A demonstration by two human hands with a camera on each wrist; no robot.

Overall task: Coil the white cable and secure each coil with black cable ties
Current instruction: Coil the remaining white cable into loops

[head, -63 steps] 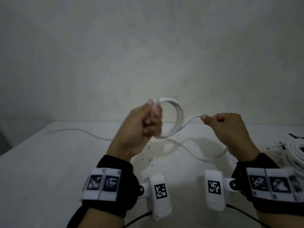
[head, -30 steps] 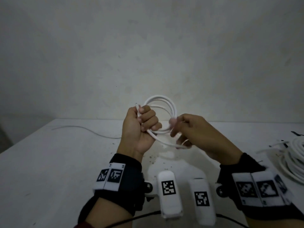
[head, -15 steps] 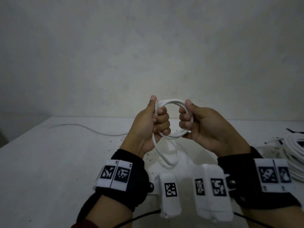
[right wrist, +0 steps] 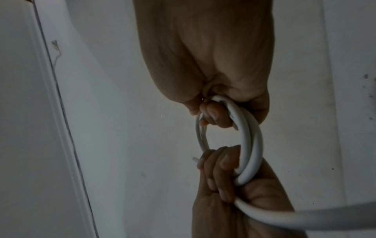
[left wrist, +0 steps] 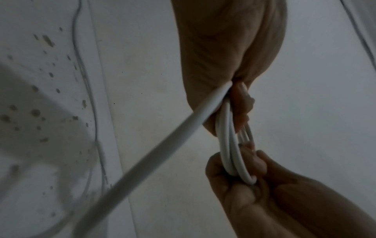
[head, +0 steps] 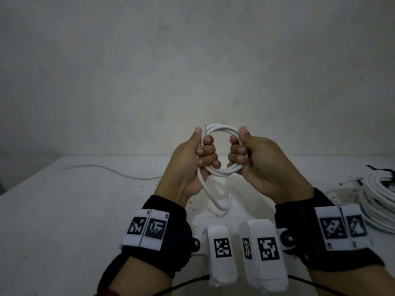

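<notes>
The wall behind is bare and pale grey, and the white desk meets it along its far edge. At the desk's right edge lies a big bundle of white cable, many turns piled together, with something dark beside it toward the far right corner that is too dim to make out. A thin stray length of wire trails across the far left part of the desk, and dark specks dot the surface near the middle.

Both wrists wear black bands with white tags printed in black squares. Held up in the air above the middle of the desk, well clear of it, is the cable coil, a small ring of a few turns. The left hand has its fingers curled tight round the ring's left side, thumb pressed along the top, and the cut end of the cable pokes out just above that thumb. The right hand grips the ring's right side the same way, fingers wrapped through it. From under the left fist a loose loop of the same cable hangs down toward the desk
</notes>
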